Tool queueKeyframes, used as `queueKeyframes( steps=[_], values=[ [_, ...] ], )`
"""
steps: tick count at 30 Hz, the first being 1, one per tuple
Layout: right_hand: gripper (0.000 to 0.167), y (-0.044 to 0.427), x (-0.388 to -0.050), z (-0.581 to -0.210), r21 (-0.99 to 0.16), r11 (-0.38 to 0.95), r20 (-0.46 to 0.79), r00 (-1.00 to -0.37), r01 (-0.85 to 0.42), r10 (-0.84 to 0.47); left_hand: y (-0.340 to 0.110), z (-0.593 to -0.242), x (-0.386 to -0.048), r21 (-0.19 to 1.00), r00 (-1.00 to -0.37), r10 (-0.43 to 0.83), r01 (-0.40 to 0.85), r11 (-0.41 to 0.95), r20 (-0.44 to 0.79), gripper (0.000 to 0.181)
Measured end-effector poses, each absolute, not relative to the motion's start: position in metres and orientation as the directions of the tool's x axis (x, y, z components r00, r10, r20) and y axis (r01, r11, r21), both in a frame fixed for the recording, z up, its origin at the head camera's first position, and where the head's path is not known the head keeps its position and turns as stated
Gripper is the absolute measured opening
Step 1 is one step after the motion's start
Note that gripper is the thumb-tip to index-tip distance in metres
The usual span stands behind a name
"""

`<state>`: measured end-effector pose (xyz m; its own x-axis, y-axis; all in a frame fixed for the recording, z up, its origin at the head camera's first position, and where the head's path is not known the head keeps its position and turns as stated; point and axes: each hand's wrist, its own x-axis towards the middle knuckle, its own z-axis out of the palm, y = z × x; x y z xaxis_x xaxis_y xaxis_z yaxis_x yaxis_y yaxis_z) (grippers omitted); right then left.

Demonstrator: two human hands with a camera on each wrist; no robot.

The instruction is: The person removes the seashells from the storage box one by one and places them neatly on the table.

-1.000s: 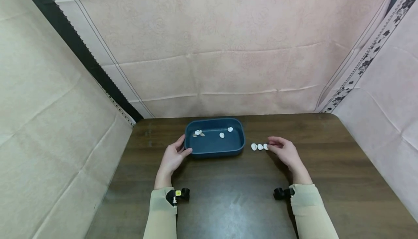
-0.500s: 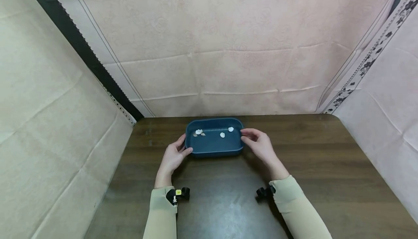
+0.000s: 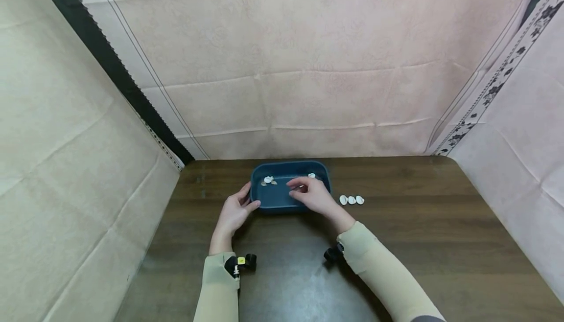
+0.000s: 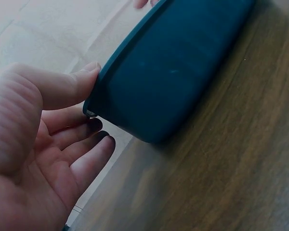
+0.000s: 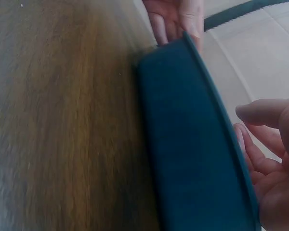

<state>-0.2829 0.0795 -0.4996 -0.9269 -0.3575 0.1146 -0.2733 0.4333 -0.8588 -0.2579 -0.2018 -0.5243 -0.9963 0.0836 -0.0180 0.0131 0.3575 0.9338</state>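
Observation:
In the head view a dark blue tray (image 3: 272, 200) stands near the table's back edge. My left hand (image 3: 235, 214) grips its left end, the thumb on the rim and the fingers curled at the side. Over the tray's right half is my right hand (image 3: 312, 195), fingers bent and the thumb apart from the forefinger in the right wrist view. It hides most of a white shell beneath it. Another white shell (image 3: 312, 175) lies at the tray's back right. Several white and brownish shells (image 3: 268, 179) cluster at the left inside.
On the brown wooden table (image 3: 410, 214), a row of three white shells (image 3: 351, 199) lies right of the tray. Pale cloth (image 3: 326, 92) hangs behind the table and along both sides.
My right hand has left the row of shells and moved left across the tray's right rim to above its inside. The left hand has stayed at the tray's left end.

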Motion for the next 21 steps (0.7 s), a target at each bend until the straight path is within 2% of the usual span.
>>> queueKeyframes(
  steps=[14,21],
  values=[
    [0.030,0.057,-0.294,-0.502,-0.848,0.445,0.085,-0.904,-0.287,-0.420,-0.201,-0.525,-0.258,0.941,-0.996,0.086,0.013,0.337,-0.017,0.070],
    [0.030,0.045,-0.304,-0.503,-0.857,0.448,0.048,-0.905,-0.254,-0.422,-0.202,-0.525,-0.259,0.939,-0.996,0.090,0.016,0.342,-0.016,0.069]
  ],
)
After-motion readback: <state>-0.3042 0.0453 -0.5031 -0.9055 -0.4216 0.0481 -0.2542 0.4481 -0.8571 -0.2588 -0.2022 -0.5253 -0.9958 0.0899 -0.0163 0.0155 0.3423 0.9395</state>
